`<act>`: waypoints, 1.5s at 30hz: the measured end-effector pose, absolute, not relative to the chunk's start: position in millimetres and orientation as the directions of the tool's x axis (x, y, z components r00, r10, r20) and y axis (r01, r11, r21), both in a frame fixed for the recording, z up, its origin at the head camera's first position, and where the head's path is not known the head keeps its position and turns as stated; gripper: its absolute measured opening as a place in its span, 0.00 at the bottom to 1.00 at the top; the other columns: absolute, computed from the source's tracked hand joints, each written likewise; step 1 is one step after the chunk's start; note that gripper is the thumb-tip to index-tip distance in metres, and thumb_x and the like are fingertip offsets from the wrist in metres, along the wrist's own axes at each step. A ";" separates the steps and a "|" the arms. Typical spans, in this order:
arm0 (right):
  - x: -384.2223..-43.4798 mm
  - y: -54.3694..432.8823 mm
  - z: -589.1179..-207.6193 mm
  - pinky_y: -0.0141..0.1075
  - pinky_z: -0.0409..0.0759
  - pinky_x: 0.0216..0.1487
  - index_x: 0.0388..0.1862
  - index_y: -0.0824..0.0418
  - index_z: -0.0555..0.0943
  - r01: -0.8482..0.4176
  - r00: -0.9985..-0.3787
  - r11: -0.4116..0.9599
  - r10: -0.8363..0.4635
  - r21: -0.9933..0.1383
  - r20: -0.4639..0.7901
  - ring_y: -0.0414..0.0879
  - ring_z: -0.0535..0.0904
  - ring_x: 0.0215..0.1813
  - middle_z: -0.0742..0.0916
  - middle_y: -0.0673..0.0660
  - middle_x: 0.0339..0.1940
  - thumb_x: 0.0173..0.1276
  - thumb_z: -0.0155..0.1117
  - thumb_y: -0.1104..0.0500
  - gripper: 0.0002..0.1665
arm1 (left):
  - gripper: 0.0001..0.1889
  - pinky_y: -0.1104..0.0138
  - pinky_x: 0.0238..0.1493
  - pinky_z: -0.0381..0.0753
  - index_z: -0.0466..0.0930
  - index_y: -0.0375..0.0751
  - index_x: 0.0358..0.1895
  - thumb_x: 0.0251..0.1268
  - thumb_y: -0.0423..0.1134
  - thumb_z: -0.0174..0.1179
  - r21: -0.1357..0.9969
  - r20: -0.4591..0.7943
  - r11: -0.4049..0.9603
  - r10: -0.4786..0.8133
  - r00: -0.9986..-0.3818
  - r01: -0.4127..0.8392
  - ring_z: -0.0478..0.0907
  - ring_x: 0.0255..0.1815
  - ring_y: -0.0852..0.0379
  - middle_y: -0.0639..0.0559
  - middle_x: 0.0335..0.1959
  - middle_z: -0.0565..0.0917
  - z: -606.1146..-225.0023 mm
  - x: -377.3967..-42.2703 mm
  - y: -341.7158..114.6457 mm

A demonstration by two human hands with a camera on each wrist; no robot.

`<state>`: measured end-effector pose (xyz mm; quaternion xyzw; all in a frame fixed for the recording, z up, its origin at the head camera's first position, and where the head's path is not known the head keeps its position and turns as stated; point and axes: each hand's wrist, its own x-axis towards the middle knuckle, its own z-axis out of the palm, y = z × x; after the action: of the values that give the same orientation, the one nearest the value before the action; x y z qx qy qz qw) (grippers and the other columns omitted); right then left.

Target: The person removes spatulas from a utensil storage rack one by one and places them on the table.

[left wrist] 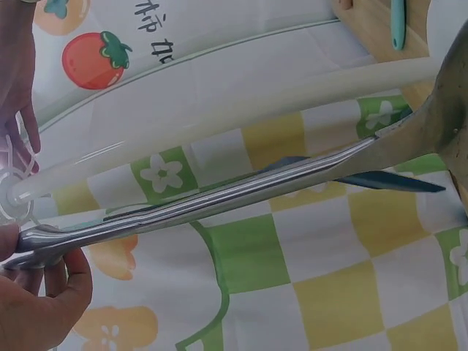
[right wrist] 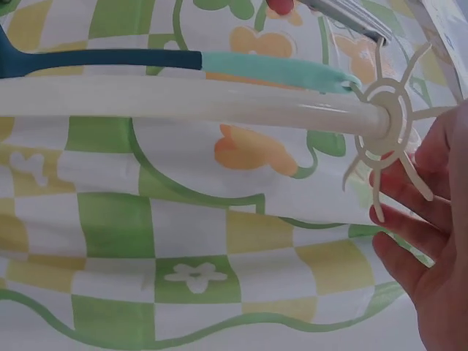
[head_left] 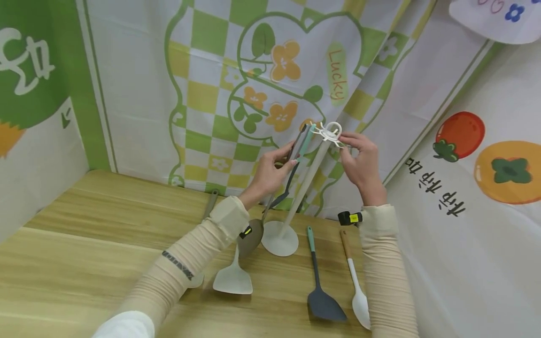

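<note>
The metal utensil (left wrist: 256, 179) lies to the left of the stand (head_left: 308, 178) and slants, handle end up and broad head down towards the counter (head_left: 105, 225), its long axis roughly along the pole. What the next move seems to turn on is the gap between that handle tip and the hook ring (head_left: 328, 133): the tip sits right at one prong, just beside the hung teal-handled utensil (right wrist: 274, 71), and whether it is hooked I cannot tell. The left hand (head_left: 270, 169) is nearer, pinching the handle close to its end. The right hand (head_left: 361, 159) has thumb and fingers bent round prongs on the ring's opposite side. The stand's base (head_left: 272, 241) rests near the counter's far edge
</note>
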<state>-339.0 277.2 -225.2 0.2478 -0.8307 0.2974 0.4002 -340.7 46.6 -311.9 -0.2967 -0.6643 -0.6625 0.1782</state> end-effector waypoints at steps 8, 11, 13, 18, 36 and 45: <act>-333.0 282.2 -219.7 0.58 0.75 0.64 0.50 0.73 0.87 -0.623 -0.626 0.725 -0.237 -0.294 0.743 0.64 0.78 0.61 0.86 0.68 0.55 0.69 0.53 0.72 0.18 | 0.27 0.62 0.44 0.88 0.70 0.44 0.74 0.74 0.32 0.60 0.770 0.633 -0.019 0.154 -0.759 0.638 0.85 0.46 0.47 0.41 0.57 0.86 -310.9 -335.8 39.0; -329.6 279.4 -217.0 0.56 0.75 0.61 0.51 0.72 0.86 -0.586 -0.647 0.772 -0.264 -0.245 0.715 0.63 0.76 0.61 0.85 0.67 0.58 0.72 0.57 0.70 0.15 | 0.27 0.60 0.44 0.88 0.69 0.44 0.75 0.75 0.33 0.60 0.775 0.625 -0.011 0.156 -0.765 0.631 0.84 0.46 0.47 0.40 0.58 0.85 -311.3 -333.7 35.0; -327.5 277.0 -214.8 0.54 0.75 0.57 0.53 0.71 0.86 -0.562 -0.657 0.802 -0.284 -0.203 0.699 0.62 0.75 0.59 0.84 0.66 0.59 0.72 0.61 0.69 0.14 | 0.27 0.59 0.45 0.88 0.68 0.45 0.75 0.75 0.33 0.59 0.779 0.621 -0.013 0.156 -0.768 0.627 0.84 0.47 0.46 0.40 0.60 0.84 -311.6 -333.2 32.9; -327.9 273.7 -211.2 0.48 0.72 0.48 0.49 0.74 0.87 -0.572 -0.618 0.811 -0.325 -0.126 0.716 0.62 0.73 0.50 0.84 0.67 0.52 0.70 0.65 0.72 0.11 | 0.27 0.59 0.46 0.88 0.68 0.45 0.75 0.75 0.33 0.59 0.776 0.625 -0.025 0.158 -0.764 0.630 0.84 0.49 0.42 0.38 0.60 0.83 -309.8 -332.0 30.2; -332.5 273.9 -212.4 0.49 0.77 0.42 0.43 0.69 0.90 -0.532 -0.563 0.844 -0.295 -0.065 0.772 0.61 0.79 0.39 0.90 0.67 0.38 0.64 0.70 0.75 0.10 | 0.27 0.64 0.40 0.86 0.68 0.44 0.75 0.75 0.33 0.60 0.794 0.602 -0.006 0.154 -0.784 0.608 0.85 0.47 0.44 0.42 0.57 0.86 -315.2 -327.1 14.6; -332.2 271.5 -215.1 0.51 0.82 0.45 0.41 0.69 0.90 -0.547 -0.524 0.836 -0.291 -0.054 0.801 0.62 0.83 0.39 0.91 0.67 0.38 0.64 0.69 0.74 0.08 | 0.27 0.63 0.42 0.87 0.69 0.44 0.75 0.75 0.33 0.60 0.789 0.606 0.010 0.144 -0.782 0.614 0.85 0.47 0.47 0.41 0.57 0.86 -315.3 -326.8 5.2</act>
<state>-332.2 271.5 -215.1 0.2435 -0.8596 0.1512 0.4230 -326.8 5.2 -315.3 -0.2757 -0.6870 -0.6473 0.1815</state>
